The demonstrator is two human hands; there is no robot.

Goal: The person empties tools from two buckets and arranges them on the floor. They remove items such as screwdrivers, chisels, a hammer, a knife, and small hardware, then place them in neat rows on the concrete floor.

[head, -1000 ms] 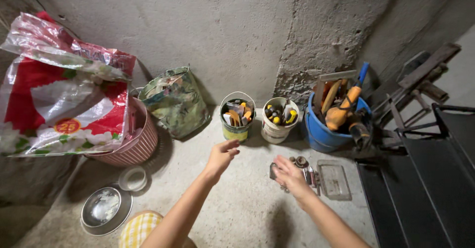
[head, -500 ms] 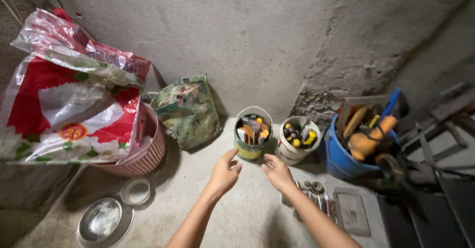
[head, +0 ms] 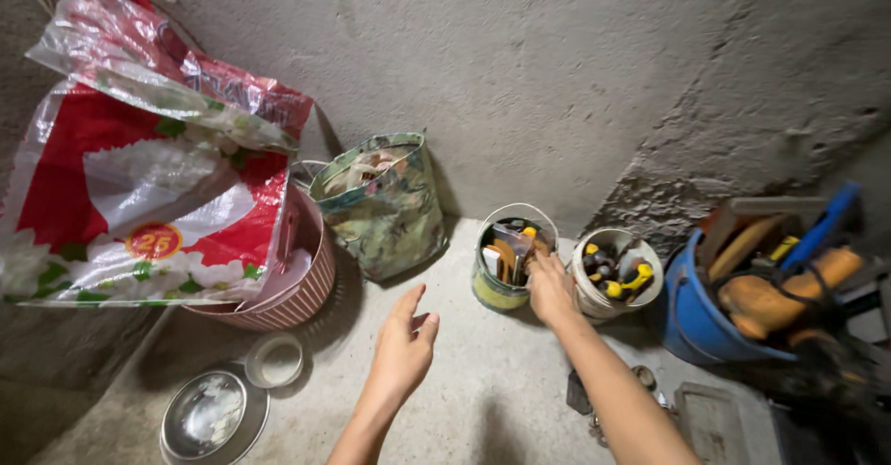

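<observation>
My right hand [head: 549, 289] reaches into a green-and-yellow tin [head: 492, 289] packed with tools, its fingers among the handles; whether they grip one is hidden. Right beside it stands a white tin [head: 594, 303] with yellow and black tool handles. My left hand [head: 404, 344] hovers open over the concrete floor, palm down, in front of a patterned green bag [head: 385, 200].
A blue bucket [head: 696, 312] of orange tools stands at the right. A large red and white plastic sack [head: 139, 177] sits in a striped pink basket [head: 297, 289] at the left. A metal bowl [head: 206, 414] and a small lid [head: 274, 360] lie on the floor. A clear flat box [head: 715, 423] lies lower right.
The view has moved closer to the tins. My right hand has gone forward from the floor into the green-and-yellow tin. My left hand has stayed open and low.
</observation>
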